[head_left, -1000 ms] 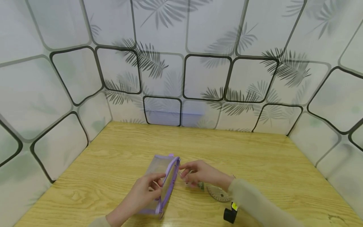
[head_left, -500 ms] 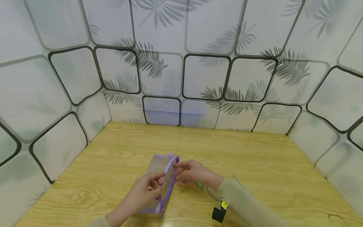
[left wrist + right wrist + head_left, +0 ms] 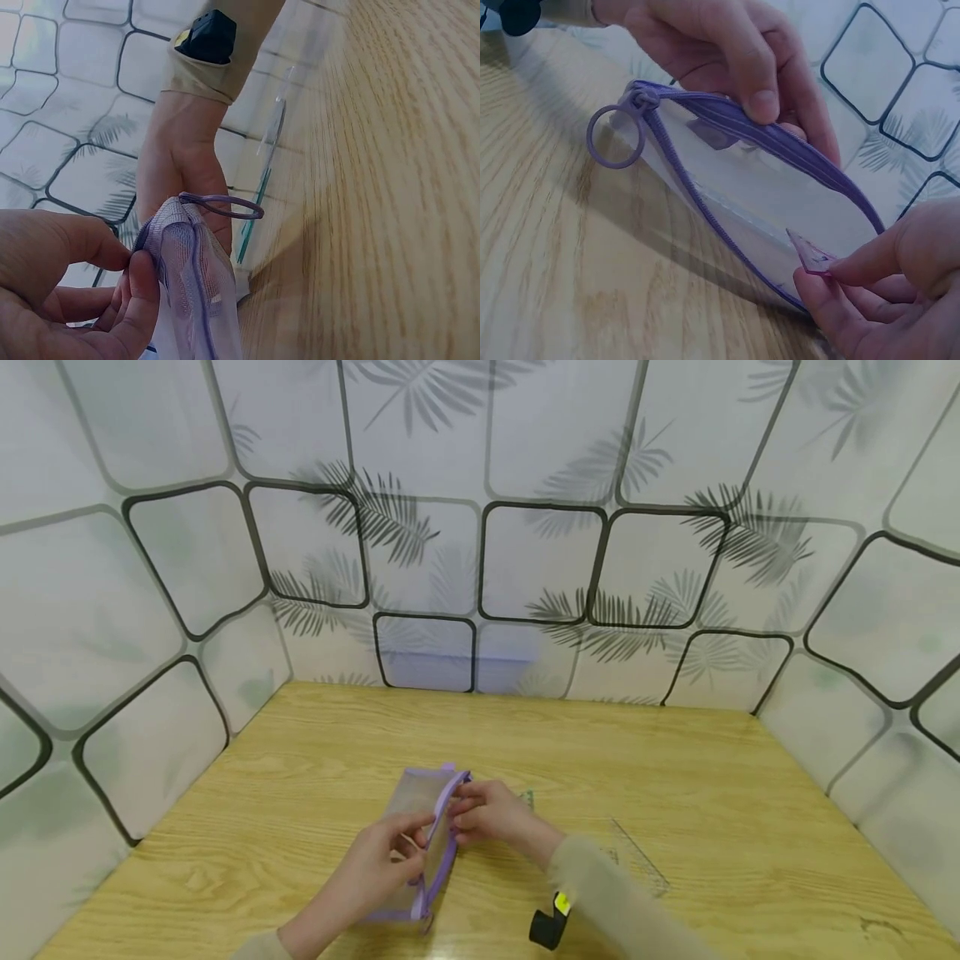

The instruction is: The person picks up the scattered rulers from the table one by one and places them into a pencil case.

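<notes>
A purple-trimmed mesh zip pouch [image 3: 420,791] lies on the wooden table with its zip undone. My left hand [image 3: 384,862] pinches one zipper edge between thumb and fingers, so the mouth gapes towards the right. At that opening, my right hand [image 3: 489,814] pinches a small clear pink plastic piece with a pointed corner [image 3: 815,259], its tip just inside the mouth in the right wrist view. Which kind of piece it is cannot be told. The pouch's ring pull [image 3: 616,136] hangs at the near end. A pale purple thing [image 3: 712,135] shows inside the pouch.
Right of my right hand, a clear ruler-like piece [image 3: 641,860] lies flat, partly under the sleeve. A green-marked clear piece [image 3: 527,798] shows behind the hand. A black device [image 3: 549,928] sits on the right sleeve. Patterned curtains [image 3: 427,652] stand around the table.
My right hand has moved left from beside the pouch to its mouth, carrying the pink piece. The round protractor seen earlier is now mostly behind the sleeve. My left hand keeps its hold.
</notes>
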`<state>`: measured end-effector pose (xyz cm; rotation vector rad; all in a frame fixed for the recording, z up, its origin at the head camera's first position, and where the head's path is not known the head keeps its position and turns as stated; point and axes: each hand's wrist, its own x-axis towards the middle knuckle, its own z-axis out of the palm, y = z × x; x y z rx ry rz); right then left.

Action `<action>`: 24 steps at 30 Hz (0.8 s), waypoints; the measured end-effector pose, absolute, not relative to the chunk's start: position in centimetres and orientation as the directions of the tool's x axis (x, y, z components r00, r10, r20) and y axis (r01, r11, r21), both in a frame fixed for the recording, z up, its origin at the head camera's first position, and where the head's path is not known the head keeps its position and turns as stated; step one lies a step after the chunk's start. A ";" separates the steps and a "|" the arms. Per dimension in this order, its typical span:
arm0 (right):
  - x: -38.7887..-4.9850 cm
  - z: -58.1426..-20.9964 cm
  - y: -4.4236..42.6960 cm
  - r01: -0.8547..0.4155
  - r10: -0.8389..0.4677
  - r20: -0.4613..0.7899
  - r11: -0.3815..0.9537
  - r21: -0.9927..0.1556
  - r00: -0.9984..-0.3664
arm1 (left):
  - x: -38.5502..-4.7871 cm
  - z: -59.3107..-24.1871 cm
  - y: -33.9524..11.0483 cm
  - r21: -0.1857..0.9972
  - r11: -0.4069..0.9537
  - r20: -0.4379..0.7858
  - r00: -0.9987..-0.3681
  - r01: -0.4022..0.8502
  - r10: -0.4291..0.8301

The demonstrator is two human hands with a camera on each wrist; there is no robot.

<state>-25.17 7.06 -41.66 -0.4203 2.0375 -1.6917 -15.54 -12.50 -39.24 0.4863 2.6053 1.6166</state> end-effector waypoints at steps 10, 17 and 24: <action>-24.4 -41.7 5.5 0.028 -0.490 -0.113 0.177 -0.984 -0.864 | -15.7 -39.2 -12.7 0.891 0.385 0.136 -0.949 0.242 0.283; -24.0 -42.0 5.1 -0.007 -0.501 -0.087 0.183 -0.983 -0.861 | -15.7 -39.2 -12.7 0.880 0.408 0.129 -0.950 0.243 0.285; -23.8 -41.7 5.3 -0.127 -0.488 -0.030 0.286 -0.950 -0.873 | -15.7 -39.0 -12.8 0.877 0.414 0.132 -0.950 0.246 0.283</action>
